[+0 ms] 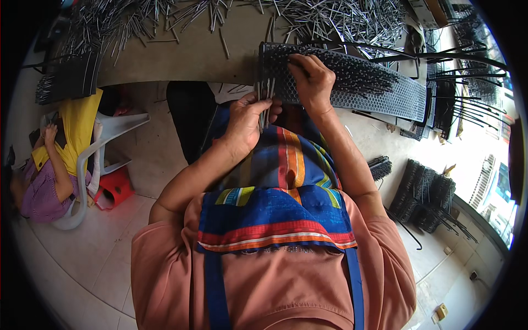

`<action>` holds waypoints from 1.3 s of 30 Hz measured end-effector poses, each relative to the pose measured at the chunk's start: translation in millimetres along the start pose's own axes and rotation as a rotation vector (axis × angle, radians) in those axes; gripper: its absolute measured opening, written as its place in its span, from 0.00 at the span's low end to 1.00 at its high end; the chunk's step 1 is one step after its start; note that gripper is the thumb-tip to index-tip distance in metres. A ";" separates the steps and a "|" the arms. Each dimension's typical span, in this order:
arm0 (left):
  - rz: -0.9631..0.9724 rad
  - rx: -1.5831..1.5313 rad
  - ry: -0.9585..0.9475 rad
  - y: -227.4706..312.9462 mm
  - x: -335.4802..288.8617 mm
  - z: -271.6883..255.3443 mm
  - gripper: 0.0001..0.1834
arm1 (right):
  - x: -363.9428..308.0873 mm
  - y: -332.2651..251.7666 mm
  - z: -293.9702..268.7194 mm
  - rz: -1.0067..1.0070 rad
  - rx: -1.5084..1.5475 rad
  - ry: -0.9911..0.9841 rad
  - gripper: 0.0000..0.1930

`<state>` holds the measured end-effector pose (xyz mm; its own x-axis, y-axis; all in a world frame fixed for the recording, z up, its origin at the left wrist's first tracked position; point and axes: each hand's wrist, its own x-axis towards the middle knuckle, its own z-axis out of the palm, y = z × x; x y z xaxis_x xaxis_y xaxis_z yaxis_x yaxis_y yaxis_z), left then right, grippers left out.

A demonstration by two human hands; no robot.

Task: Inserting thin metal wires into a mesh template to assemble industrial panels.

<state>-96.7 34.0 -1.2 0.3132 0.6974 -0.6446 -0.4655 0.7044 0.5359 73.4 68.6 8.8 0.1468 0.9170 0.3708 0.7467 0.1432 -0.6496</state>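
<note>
My left hand is closed around a small bunch of thin metal rods, which stick up past its thumb beside the left end of a perforated panel. The long dark panel has rows of round holes and reaches away to the right. Many short dark rods are set in its holes, mostly along the middle and far side. Above the panel's left half, my right hand has its thumb and fingertips pinched together. Whatever lies between those fingertips is too small to make out.
Loose metal rods lie heaped across the far side of the table. At left, another person sits on a white plastic chair near a red stool. Black bristly bundles stand on the floor at right, below long hooked rods.
</note>
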 end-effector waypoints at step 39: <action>-0.141 0.059 -0.115 -5.5 -6.5 5.9 0.14 | 8.8 12.8 -28.5 0.061 0.344 0.073 0.05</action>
<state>-91.3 26.4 3.3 0.4659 0.5992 -0.6511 -0.3624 0.8005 0.4774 102.7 67.9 22.7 0.2399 0.9004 0.3629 0.4749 0.2172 -0.8528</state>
